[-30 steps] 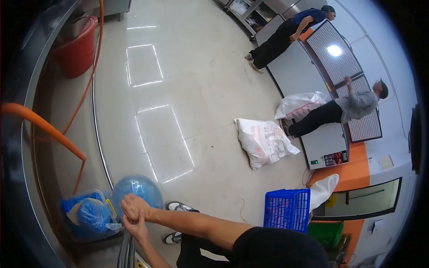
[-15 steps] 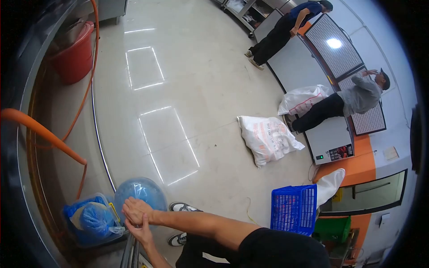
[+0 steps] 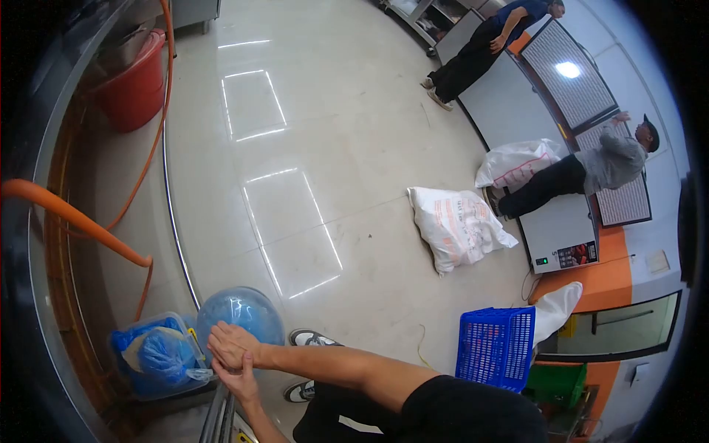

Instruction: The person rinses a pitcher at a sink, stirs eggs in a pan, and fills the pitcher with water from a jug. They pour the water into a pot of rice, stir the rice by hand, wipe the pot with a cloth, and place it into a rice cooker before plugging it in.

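Note:
My right hand (image 3: 233,345), on the bare arm from the black sleeve, shows its back, with the fingers drawn together and curled in; what lies beneath them is hidden. My left hand (image 3: 239,382) comes from below and closes round the wrist side of my right hand, thumb on top. Directly under and behind both hands is a large, clear blue rounded container (image 3: 247,314). Left of them is a clear tub (image 3: 136,380) holding a blue plastic bag (image 3: 162,354).
Metal rails (image 3: 216,417) run below my hands. An orange hose (image 3: 81,218) and a red bucket (image 3: 133,96) are at left. White sacks (image 3: 461,229), a blue basket (image 3: 493,347) and a green bin (image 3: 557,384) are at right. Two people stand by white freezers (image 3: 506,103).
The whole view has shifted slightly, so the room's objects appear a little further right. My hands remain together, and the person in dark blue has turned the head and moved an arm.

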`<state>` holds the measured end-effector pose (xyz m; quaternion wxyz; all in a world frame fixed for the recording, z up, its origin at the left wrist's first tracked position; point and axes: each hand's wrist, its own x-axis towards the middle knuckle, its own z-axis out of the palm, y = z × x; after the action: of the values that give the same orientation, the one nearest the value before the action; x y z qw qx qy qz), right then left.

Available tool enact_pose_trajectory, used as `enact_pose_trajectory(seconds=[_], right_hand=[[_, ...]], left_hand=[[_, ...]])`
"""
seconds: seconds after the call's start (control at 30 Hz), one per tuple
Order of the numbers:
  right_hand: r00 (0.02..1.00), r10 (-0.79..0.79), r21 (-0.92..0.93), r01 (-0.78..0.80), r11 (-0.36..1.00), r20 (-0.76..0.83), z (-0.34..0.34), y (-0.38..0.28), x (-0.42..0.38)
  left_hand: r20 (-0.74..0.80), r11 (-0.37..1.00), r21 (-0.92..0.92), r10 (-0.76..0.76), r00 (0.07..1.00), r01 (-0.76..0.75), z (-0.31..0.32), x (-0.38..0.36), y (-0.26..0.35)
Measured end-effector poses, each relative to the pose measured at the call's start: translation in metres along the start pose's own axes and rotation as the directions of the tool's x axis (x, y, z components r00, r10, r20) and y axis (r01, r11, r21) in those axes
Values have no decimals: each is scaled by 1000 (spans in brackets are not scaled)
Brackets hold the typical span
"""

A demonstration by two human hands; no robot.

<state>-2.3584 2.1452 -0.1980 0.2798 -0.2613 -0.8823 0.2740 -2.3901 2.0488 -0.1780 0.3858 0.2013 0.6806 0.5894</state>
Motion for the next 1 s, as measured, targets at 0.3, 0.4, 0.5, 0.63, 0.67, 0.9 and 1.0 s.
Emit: enact_pose_trajectory(seconds=[0.3,0.4,0.5,0.63,0.67,0.9,1.0], right_hand=[[996,25,53,-30,998,86,-1,-1,-1],[994,13,55,-19,998,105,-6,3,2],[996,-1,104,-9,994,88,-8,0,3],[996,2,110,-12,994,86,-11,0,1],[993,16,125,-30,992,113,-11,2,1],[990,-140,310,133,941,1,-2,18,13],[985,-161,262,139,955,65,-18,12,18]], left_hand=[[-12,986,162,31,999,-28,-7,-2,-14],[-12,950,292,120,993,-111,-1,-1,-11],[-61,983,171,82,995,-70,-3,-4,-19],[-39,903,395,199,979,-168,-2,-7,-14],[-60,921,365,171,984,-138,6,-9,-4],[-147,790,527,449,881,-315,6,-1,-44],[-266,894,426,273,925,-141,21,-11,-26]])
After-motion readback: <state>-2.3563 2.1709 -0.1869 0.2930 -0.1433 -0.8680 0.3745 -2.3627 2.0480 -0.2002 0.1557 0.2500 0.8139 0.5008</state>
